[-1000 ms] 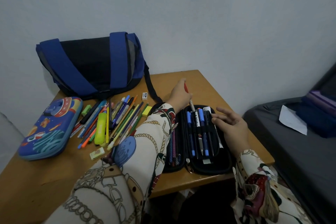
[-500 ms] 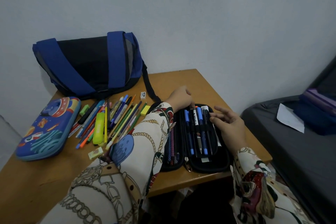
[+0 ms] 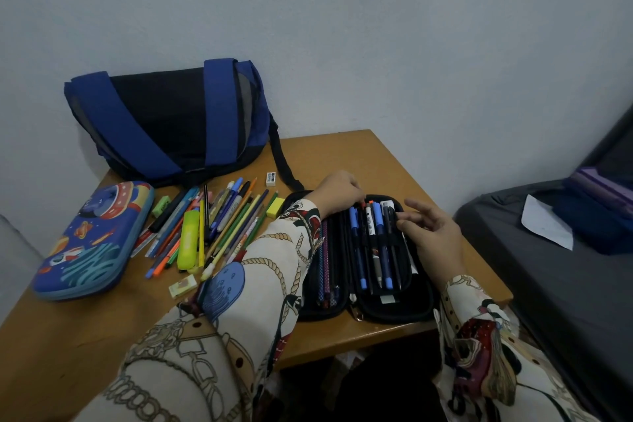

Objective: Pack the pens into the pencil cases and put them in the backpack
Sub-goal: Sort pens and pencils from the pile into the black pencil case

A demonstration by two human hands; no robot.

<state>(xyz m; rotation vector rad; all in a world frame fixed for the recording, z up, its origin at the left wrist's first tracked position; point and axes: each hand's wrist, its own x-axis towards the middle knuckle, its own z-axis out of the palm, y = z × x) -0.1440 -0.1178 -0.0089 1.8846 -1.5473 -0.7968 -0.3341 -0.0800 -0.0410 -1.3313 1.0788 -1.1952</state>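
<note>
Open black zip pencil case lies at the wooden table's front-right edge — left hand pinches a red-tipped pen into it; right hand, fingers loose, touches the case's right rim.

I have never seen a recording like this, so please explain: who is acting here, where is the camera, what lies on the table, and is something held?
No machine: a person works with bare hands, filmed by a camera on their head looking down. On the wooden table lie a blue backpack, a closed blue pencil case, loose pens and pencils and an open black pencil case with pens under its straps. The left hand pushes a red-tipped pen into it. The right hand rests open on the case's edge, holding nothing.
</note>
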